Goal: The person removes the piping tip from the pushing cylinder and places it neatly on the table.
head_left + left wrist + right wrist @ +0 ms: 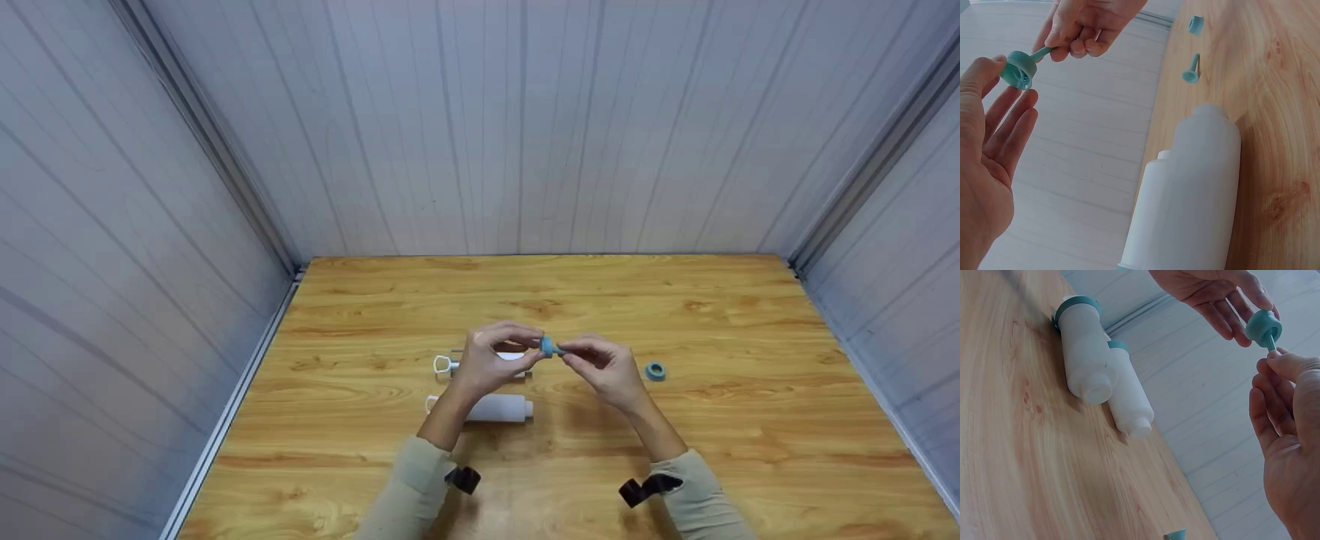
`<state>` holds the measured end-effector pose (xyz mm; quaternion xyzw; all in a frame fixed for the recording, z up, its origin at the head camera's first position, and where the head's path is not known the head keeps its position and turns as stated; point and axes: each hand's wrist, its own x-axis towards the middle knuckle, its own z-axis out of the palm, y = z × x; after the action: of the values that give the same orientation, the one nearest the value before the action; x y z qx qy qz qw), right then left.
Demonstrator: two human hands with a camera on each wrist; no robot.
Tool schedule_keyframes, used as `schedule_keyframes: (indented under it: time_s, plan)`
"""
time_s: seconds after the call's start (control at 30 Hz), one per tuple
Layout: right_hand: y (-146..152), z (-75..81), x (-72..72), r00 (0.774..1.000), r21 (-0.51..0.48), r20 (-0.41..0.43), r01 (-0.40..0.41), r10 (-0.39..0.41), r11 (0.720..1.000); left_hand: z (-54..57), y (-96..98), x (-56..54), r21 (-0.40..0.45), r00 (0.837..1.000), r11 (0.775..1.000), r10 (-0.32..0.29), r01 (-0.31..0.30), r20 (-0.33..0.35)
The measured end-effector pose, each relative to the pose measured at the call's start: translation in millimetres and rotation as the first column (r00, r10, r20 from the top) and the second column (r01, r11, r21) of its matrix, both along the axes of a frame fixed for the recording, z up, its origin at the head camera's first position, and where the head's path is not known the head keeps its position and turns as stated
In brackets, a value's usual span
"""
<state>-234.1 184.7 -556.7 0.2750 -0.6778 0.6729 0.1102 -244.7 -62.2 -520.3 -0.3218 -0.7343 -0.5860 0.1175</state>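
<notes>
Above the table, my left hand (pixel 491 361) pinches a teal ring-shaped cap (pixel 1020 66) between thumb and fingertips. From the other side, my right hand (pixel 611 375) pinches the thin stem of a teal nozzle (pixel 1042 54). The stem reaches into the cap's opening in the right wrist view, and its inner end is hidden by the cap. In the left wrist view the left hand's lower fingers are spread loosely beneath the cap.
Two white bottles, a nearer one (pixel 501 409) and a farther one (pixel 1131 396), lie on the wooden table (pixel 750 420). Their ends carry teal collars and white loops. A teal ring (pixel 655 371) rests to the right. Another teal flared, stemmed piece (pixel 1190 74) lies near the bottles.
</notes>
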Motion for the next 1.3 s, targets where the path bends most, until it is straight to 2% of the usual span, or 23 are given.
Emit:
schedule_keyframes:
  time_s: [0.13,0.47,0.97,1.3]
  plan:
    - [0.0,1.4,-1.0,1.000,-0.008,0.004,0.000,0.000,1.000,-0.3,1.5,0.8,0.002,1.000,1.000,-0.001,0.001,0.006]
    - [-0.4,6.2,-1.4,0.999,0.002,-0.030,-0.020,0.020,1.000,-1.6,3.9,1.5,-0.012,0.997,1.000,-0.020,0.021,0.070]
    - [-3.0,4.3,-3.5,0.998,-0.057,-0.047,-0.049,0.046,0.997,-2.1,4.9,0.4,0.016,0.996,0.999,-0.038,0.037,0.075]
    - [-1.9,3.7,-4.6,0.995,-0.086,-0.060,-0.089,0.084,0.992,3.5,4.2,0.2,0.024,0.998,1.000,-0.019,0.017,0.066]
